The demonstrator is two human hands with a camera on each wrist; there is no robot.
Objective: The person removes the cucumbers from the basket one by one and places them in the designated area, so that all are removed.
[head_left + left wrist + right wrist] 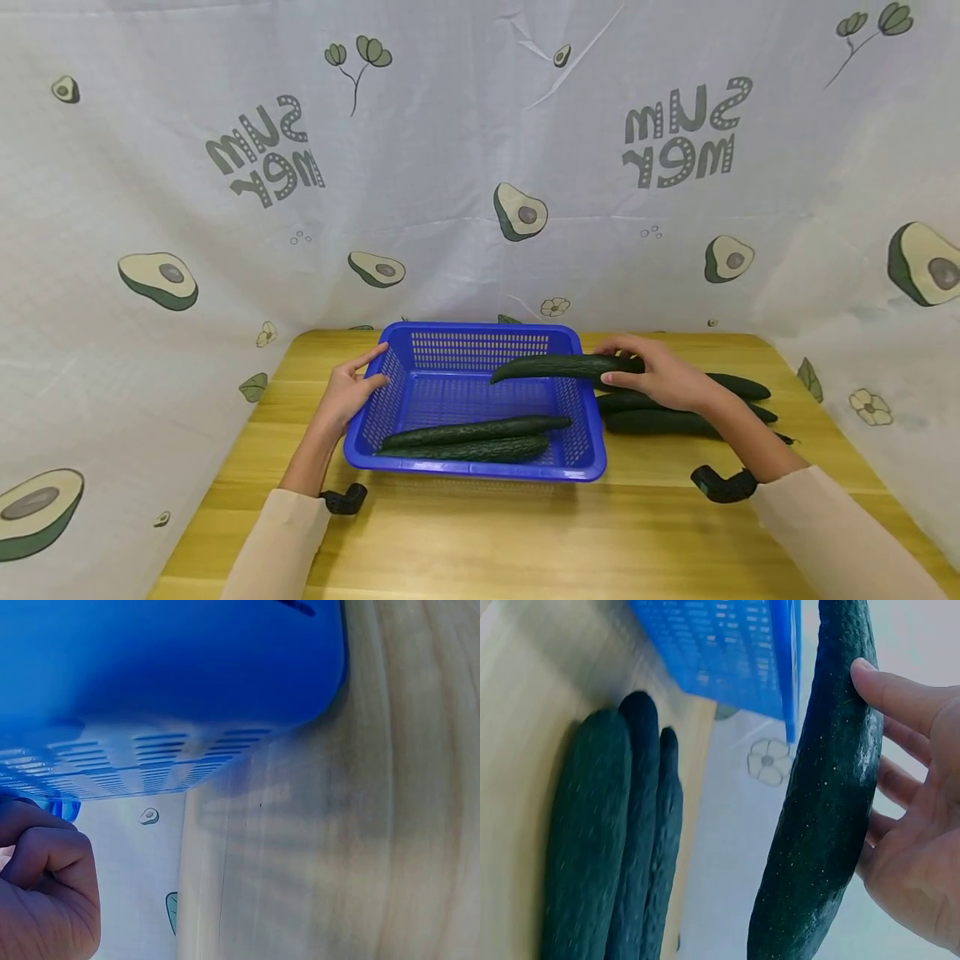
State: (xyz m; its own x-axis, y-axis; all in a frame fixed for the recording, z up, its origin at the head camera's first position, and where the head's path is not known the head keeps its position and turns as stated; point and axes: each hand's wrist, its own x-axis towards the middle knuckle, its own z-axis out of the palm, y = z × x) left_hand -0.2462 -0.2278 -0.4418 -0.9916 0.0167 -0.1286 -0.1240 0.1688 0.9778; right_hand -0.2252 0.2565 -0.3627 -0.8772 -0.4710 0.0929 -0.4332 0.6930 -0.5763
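Observation:
My right hand holds a long dark green cucumber between thumb and fingers. Its tapered end reaches out over the right side of a blue plastic basket, above the rim. Two more cucumbers lie inside along the front wall, a smoother one and a bumpier one. At the basket's left side, my left hand grips the rim, index finger and thumb over the edge; the left wrist view shows its other fingers curled beside the slotted wall.
Three cucumbers lie side by side on the wooden table, right of the basket and partly beneath my right forearm in the head view. A white curtain printed with avocados hangs behind and at both sides.

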